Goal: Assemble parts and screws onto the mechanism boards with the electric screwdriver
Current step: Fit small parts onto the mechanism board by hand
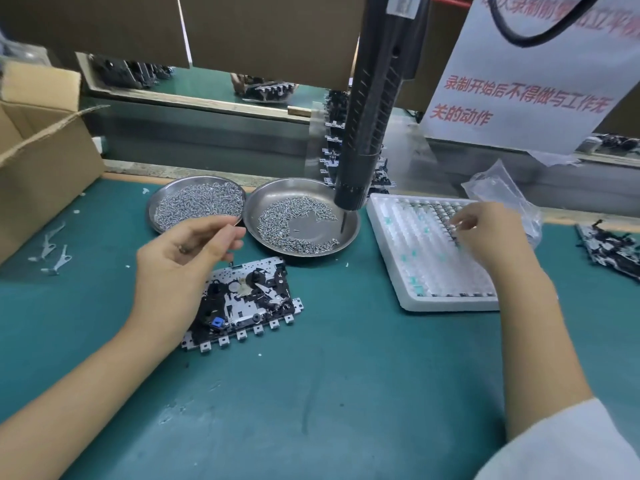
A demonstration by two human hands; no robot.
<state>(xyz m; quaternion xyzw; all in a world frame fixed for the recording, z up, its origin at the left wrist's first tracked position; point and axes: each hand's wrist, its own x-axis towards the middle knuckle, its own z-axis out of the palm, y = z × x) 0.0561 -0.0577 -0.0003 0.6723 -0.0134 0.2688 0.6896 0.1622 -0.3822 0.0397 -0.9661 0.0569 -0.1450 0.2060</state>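
Black-and-silver metal mechanism board (247, 303) lies flat on the green bench mat (311, 393), its left end hidden under the left hand (187, 251). That hand hovers with fingers curled, thumb meeting fingertips; whether it pinches a screw is too small to tell. The right hand (485, 233) reaches into the white foam parts tray (426, 258), fingers bent onto a small part, its shape unclear. The hanging black electric screwdriver (374, 109), top cut off, points into the right-hand round steel screw dish (301, 216).
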